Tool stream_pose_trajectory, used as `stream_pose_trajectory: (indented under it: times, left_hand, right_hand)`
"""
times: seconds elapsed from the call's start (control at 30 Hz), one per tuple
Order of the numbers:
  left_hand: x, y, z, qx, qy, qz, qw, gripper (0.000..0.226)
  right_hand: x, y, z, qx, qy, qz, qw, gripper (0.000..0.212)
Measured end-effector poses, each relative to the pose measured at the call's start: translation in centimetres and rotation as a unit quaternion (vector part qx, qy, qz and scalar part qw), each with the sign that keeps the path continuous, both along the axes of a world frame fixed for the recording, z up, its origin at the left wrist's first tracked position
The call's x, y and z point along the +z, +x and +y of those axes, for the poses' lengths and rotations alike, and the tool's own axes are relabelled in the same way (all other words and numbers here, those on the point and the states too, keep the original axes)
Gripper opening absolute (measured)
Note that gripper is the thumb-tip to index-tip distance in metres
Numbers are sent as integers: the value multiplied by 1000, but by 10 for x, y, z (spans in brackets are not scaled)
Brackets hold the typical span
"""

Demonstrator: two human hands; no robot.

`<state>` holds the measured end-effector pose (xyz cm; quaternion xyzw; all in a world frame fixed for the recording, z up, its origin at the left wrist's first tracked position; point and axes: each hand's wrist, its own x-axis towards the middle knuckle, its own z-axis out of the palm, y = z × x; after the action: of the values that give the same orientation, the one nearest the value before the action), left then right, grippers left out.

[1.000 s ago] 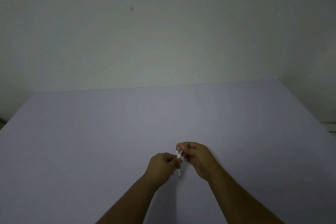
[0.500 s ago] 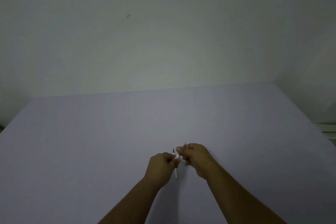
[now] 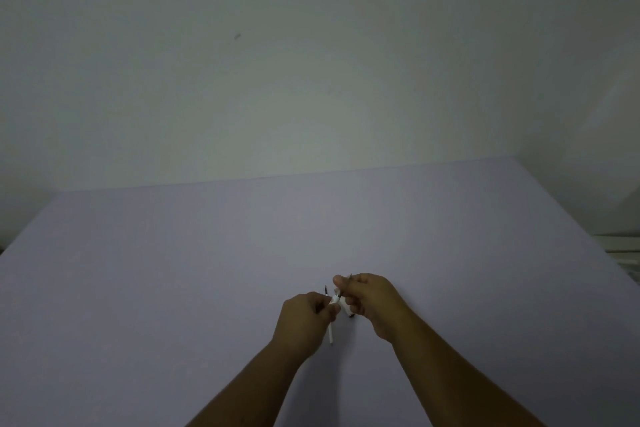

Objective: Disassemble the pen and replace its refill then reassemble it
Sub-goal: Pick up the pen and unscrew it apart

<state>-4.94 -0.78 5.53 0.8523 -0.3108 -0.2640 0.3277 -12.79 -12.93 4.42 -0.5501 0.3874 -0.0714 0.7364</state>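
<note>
Both fists are closed tight, so most of the detail is buried in fingers. The left hand grips a white pen barrel, long axis near upright, lower end toward the camera. The right hand pinches a small white piece, hard to identify. All just above the lilac table.

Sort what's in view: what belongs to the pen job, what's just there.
Job:
- left hand, gripping a white pen piece
- right hand, gripping another pen piece

Just there:
- lavender table
- wall
</note>
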Motion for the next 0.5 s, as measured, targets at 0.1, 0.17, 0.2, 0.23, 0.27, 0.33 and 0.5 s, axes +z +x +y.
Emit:
stream_pose_trajectory:
  times: [0.1, 0.17, 0.2, 0.23, 0.27, 0.33, 0.5]
  left_hand:
    - [0, -1, -2, -2, 0, 0, 1000, 23]
    - [0, -1, -2, 1, -2, -1, 1000, 23]
    - [-1, 0, -1, 3, -4, -1, 1000, 23]
    - [-1, 0, -1, 6, -7, 1, 1000, 22]
    - [-1, -1, -1, 8, -10, 4, 1000, 22]
    - [0, -1, -1, 9, -14, 7, 1000, 21]
    - [-1, -2, 0, 5, -1, -11, 1000, 23]
  right_hand:
    - [1, -1, -1, 0, 0, -17, 1000, 6]
    - [3, 0, -2, -7, 24, -42, 999, 9]
    - [4, 0, -2, -12, 27, -41, 999, 9]
    - [4, 0, -2, -16, 17, -32, 999, 6]
    - [3, 0, -1, -17, 0, -15, 1000, 5]
    - [3, -1, 0, -17, -25, 1, 1000, 7]
    - [3, -1, -1, -21, 18, -40, 999, 7]
